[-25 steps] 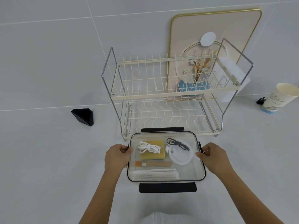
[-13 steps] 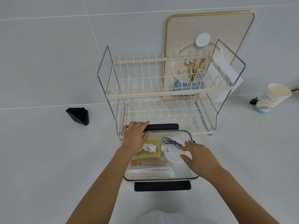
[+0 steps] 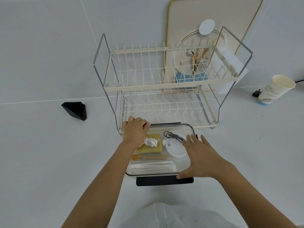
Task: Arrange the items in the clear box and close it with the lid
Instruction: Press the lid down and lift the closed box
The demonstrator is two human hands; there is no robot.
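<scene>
The clear box (image 3: 191,129) lies on the white counter with its clear lid on top. A black lid flap (image 3: 164,181) sticks out at the near edge. Inside I see a yellow sponge (image 3: 148,148), a white cord (image 3: 150,142), a black cord (image 3: 173,136), a white round cap (image 3: 175,149), a small orange-tipped brush (image 3: 149,157) and white folded cloth (image 3: 152,167). My left hand (image 3: 135,131) presses on the far-left corner of the lid, fingers curled over the far edge. My right hand (image 3: 198,155) lies flat, fingers spread, on the right side of the lid.
A two-tier cream dish rack (image 3: 164,83) stands just behind the box. A gold-rimmed board (image 3: 213,17) leans on the wall behind it. A black wedge (image 3: 74,111) sits at the left, a paper cup (image 3: 274,90) at the right.
Both hands left the box's side edges. The left moved to the far-left corner, and the far black flap now shows only as a thin line. The right hand came onto the lid's right side.
</scene>
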